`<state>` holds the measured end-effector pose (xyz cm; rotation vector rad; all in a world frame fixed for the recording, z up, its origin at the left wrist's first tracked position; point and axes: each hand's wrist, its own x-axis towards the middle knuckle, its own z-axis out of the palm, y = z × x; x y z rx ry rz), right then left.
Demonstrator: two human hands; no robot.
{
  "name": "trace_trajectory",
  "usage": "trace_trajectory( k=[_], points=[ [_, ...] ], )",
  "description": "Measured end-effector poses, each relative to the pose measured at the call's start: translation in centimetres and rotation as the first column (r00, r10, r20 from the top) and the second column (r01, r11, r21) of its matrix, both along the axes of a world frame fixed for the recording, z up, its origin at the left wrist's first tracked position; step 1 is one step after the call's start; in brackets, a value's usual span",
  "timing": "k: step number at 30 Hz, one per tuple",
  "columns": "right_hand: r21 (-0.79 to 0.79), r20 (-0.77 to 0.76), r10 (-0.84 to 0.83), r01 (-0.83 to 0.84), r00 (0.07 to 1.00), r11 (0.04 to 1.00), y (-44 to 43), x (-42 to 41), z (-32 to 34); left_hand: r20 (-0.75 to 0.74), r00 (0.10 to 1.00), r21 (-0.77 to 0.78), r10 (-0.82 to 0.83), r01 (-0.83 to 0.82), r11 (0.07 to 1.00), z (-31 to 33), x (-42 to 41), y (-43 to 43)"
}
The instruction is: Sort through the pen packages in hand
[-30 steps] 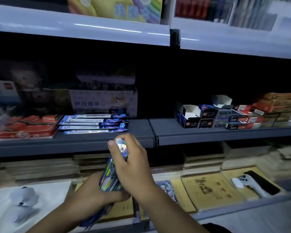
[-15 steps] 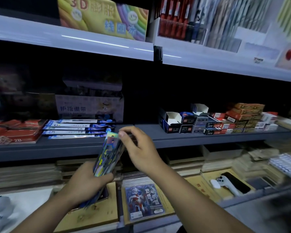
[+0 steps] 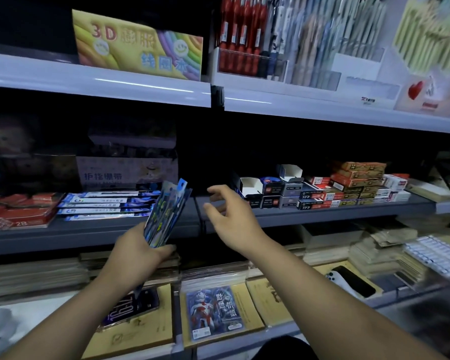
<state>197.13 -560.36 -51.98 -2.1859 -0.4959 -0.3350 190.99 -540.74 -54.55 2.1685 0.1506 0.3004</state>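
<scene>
The left hand (image 3: 138, 252) grips a bundle of blue packets (image 3: 166, 211) by the lower end, fingers curled around it, so the packets stand tilted up in front of the grey middle shelf (image 3: 309, 216). The right hand (image 3: 231, 216) holds nothing; its fingers are loosely spread, just beside the top of the bundle but not touching it. The step in hand seems to be shelving: the bundle is lifted to shelf height, not yet laid down. A stack of similar blue packets (image 3: 107, 206) lies flat on that shelf to the left, beside red 2B boxes (image 3: 18, 216). Small refill boxes (image 3: 309, 193) stand to the right. I judge that the next move needs the right hand to pinch one packet and bring it flat onto the stack.
</scene>
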Motion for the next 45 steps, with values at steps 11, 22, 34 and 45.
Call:
trace_trajectory(
  k=[11, 22, 34, 45],
  points=[
    [-0.095, 0.171, -0.522, 0.542, 0.835, 0.835, -9.9, 4.1, 1.8, 0.009, 0.998, -0.176, -0.056, 0.057, 0.983, 2.6, 1.9, -1.9],
    [-0.255, -0.044, -0.736, 0.705, 0.675, 0.662, -14.7, 13.7, 5.7, 0.069, 0.991, -0.255, -0.116, 0.13, 0.958, 4.2, 6.6, -5.3],
    [0.075, 0.204, -0.537, 0.534, 0.819, 0.842, -13.8, 10.8, 6.8, 0.043, 0.994, -0.346, -0.098, 0.107, 0.932, 3.6, 4.5, -2.3],
    [-0.461, 0.126, 0.271, -0.185, 0.954, 0.868, -4.9, -1.9, 11.7, 0.322, 0.943, -0.252, -0.084, 0.17, 0.953, 7.7, -3.6, 2.5]
  ],
)
